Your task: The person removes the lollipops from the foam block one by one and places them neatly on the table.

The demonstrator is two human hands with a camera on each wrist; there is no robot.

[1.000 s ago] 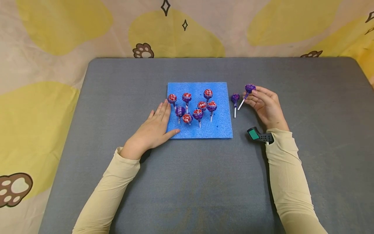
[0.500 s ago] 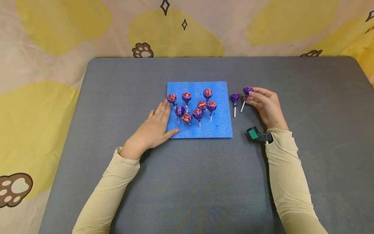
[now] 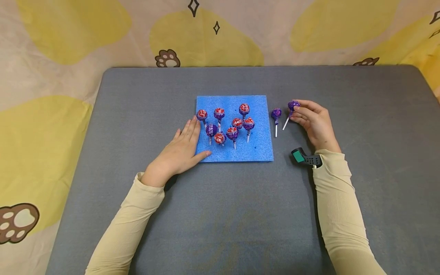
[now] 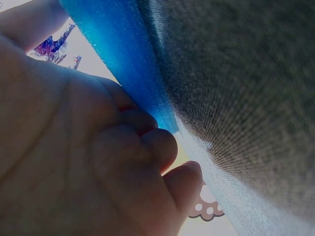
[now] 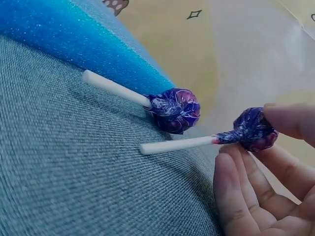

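Note:
My left hand (image 3: 178, 151) rests along the left edge of a blue foam board (image 3: 258, 152), fingers straight and the thumb on its front left corner. Several lollipops in red and purple wrappers, such as one lollipop (image 3: 232, 133), stand stuck upright in the foam. Right of the board, my right hand (image 3: 314, 124) pinches a purple-wrapped lollipop (image 5: 253, 129) by its candy head, the white stick slanting down to the left. A second purple lollipop (image 5: 174, 110) lies on the table between the board and that hand.
The board lies on a grey cloth-covered table (image 3: 223, 221). A black wristband with a green patch (image 3: 304, 157) sits at the right wrist. Behind the table hangs a cream and yellow cloth (image 3: 206, 38) with paw prints. Small holes (image 3: 255, 147) show in the foam.
The lollipop in my right hand shifts slightly, left and then back right, its stick now steeper. My left hand and the board keep their places.

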